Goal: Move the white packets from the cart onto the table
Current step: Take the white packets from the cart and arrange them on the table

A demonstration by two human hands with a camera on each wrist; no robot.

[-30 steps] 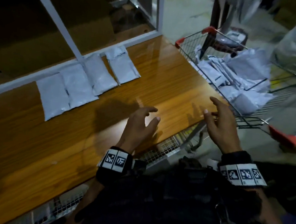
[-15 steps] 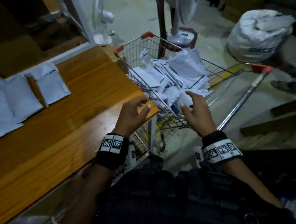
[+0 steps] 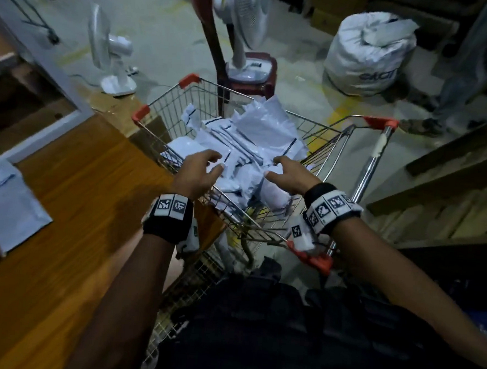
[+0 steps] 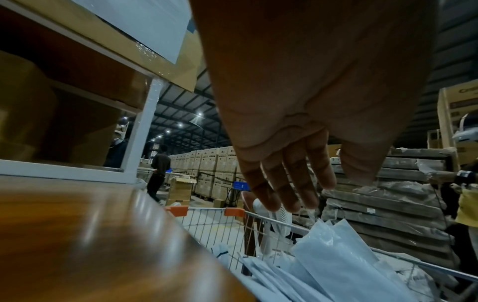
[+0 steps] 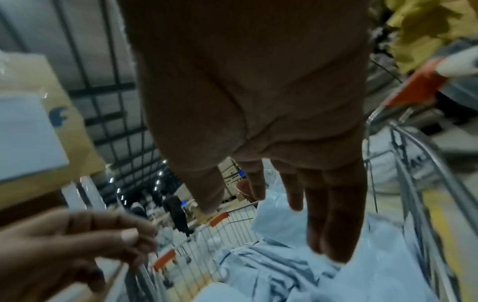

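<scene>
A wire shopping cart (image 3: 333,138) with orange corner caps stands against the wooden table (image 3: 73,202). It holds a heap of white packets (image 3: 253,136) (image 4: 333,265) (image 5: 284,271). Both hands hover over the near side of that heap with fingers spread and nothing in them. My left hand (image 3: 206,167) (image 4: 289,190) is above the cart's table-side rim. My right hand (image 3: 283,169) (image 5: 289,204) reaches down toward the packets beside it. Some white packets (image 3: 10,207) lie flat on the table at the far left.
Two white fans (image 3: 110,50) (image 3: 243,21) stand on the floor beyond the cart, one by a red stool (image 3: 260,79). A full white sack (image 3: 367,55) sits at the back right. Another person's feet (image 3: 422,127) are near the cart handle (image 3: 372,158).
My view swung from the table to the cart. Both hands moved right and forward, from over the table edge to above the packets in the cart, still holding nothing.
</scene>
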